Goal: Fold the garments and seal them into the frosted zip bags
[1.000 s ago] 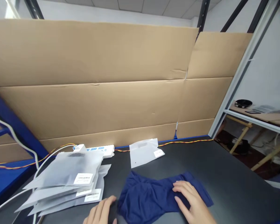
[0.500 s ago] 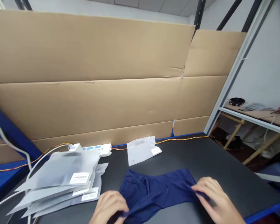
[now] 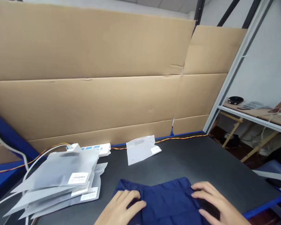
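Observation:
A navy knit garment lies on the black tabletop, gathered into a rough rectangle at the near edge of the view. Its lower part is cut off by the frame. My left hand sits on its left side, fingers curled over the cloth. My right hand holds its right side, fingers over the edge. To the left of my left hand is a stack of frosted plastic bags with white barcode labels. A single frosted bag lies farther back.
A white power strip and orange-and-yellow twisted wires run along the table's back edge, before a cardboard wall. A white cable crosses a blue frame at left. The table's right edge drops away beyond a metal shelf.
The garment has gone from a spread, twisted shape to a more compact rectangle nearer me. Both hands have moved in toward it, and the view has shifted slightly.

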The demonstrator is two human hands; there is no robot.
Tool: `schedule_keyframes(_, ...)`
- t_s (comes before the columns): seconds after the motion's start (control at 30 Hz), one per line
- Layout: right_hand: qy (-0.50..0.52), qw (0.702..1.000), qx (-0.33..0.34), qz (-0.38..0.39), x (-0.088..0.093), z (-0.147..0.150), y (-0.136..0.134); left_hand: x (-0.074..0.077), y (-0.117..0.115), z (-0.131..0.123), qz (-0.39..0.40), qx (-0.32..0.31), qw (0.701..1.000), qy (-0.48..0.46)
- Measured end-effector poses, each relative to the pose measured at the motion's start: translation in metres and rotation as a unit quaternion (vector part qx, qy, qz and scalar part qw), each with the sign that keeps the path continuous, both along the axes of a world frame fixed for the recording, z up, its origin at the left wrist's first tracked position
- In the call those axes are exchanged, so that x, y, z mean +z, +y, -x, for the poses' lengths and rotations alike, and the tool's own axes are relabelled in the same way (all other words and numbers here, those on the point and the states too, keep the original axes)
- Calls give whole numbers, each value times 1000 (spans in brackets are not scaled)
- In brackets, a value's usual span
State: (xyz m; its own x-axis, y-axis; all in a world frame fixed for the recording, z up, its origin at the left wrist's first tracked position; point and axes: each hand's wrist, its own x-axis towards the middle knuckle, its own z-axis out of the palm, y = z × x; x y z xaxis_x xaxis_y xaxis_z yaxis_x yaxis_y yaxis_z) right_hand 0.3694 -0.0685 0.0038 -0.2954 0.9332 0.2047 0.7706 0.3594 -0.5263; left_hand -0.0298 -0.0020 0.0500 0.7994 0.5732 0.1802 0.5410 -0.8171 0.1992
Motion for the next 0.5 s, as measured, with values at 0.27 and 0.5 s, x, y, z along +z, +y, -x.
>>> schedule_keyframes(0.27, 46, 998, 33, 0, 26, 15, 63, 9, 46, -31, 190, 79, 975, -87)
schedule_keyframes(0.5, 101, 993, 14, 52, 10, 19, 186, -19, 126, -13, 239, 109, 939, -223)
